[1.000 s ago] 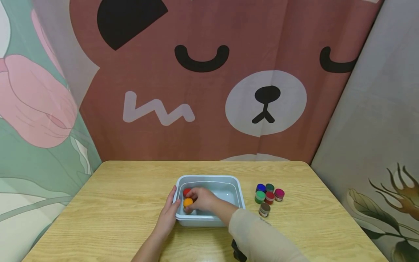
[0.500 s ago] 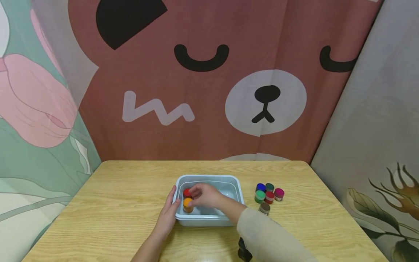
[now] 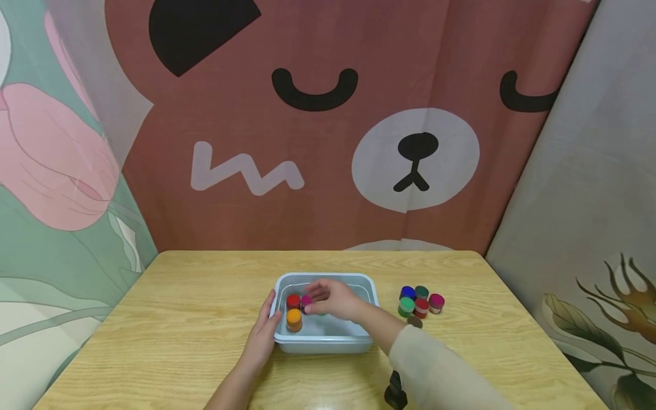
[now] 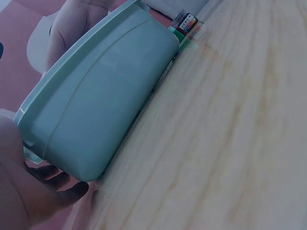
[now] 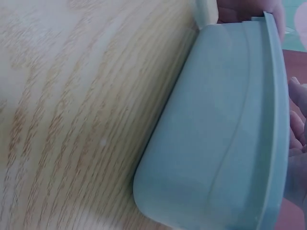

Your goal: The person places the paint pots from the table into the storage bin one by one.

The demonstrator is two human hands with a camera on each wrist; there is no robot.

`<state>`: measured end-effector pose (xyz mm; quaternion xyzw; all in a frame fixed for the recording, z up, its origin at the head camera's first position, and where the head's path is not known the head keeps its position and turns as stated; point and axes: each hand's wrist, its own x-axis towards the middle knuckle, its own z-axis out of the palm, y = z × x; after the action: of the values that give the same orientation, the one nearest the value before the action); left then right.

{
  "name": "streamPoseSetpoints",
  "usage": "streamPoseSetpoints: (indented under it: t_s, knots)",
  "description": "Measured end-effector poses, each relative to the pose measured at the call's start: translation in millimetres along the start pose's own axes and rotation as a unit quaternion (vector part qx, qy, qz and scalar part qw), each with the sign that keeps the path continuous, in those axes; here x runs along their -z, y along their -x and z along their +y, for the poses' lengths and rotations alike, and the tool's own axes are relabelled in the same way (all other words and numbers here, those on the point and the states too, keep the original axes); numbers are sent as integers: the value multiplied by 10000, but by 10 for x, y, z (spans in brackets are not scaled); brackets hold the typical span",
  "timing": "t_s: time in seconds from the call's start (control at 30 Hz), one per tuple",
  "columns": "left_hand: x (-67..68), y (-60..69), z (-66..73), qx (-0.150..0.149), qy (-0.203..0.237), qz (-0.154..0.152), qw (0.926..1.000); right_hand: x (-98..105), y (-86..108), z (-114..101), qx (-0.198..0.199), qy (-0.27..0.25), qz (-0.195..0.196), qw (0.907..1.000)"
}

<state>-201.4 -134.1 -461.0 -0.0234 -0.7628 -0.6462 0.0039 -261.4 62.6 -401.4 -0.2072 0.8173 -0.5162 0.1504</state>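
Observation:
A pale blue-grey plastic tub point(image 3: 328, 340) stands on the table. My left hand point(image 3: 261, 337) grips its left side, thumb at the rim and fingers along the outer wall. Inside, at the left, are a small orange-lidded jar point(image 3: 294, 320), a red-lidded jar point(image 3: 293, 302) behind it and a magenta-lidded jar point(image 3: 306, 300). Over the tub hovers my right hand point(image 3: 335, 299), its fingers loosely bent beside the magenta-lidded jar, with nothing seen in its grasp. It covers part of that jar, and a bit of green shows beneath it.
Right of the tub, a group of small jars stands on the table, including blue point(image 3: 407, 292), light green point(image 3: 406, 306), red point(image 3: 421, 308) and magenta point(image 3: 437, 303) lids. A brown-lidded jar point(image 3: 414, 322) is partly behind the right forearm. A bear-print cloth point(image 3: 328, 222) hangs behind the table.
My right hand has let go of the orange-lidded jar and moved right and away from it, uncovering the red-lidded and magenta-lidded jars. The left hand stays on the tub.

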Motion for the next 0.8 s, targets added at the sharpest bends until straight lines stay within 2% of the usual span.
streamPoseSetpoints:
  t_s: [0.3,0.8]
  knots:
    - [-6,-18,-25,-21,-130,42,9999,172,136,-67,-29,-199,236,9995]
    - [-18,-13,-21,258,-52,37,9996,477,346,-26,-202,-380,769,9961]
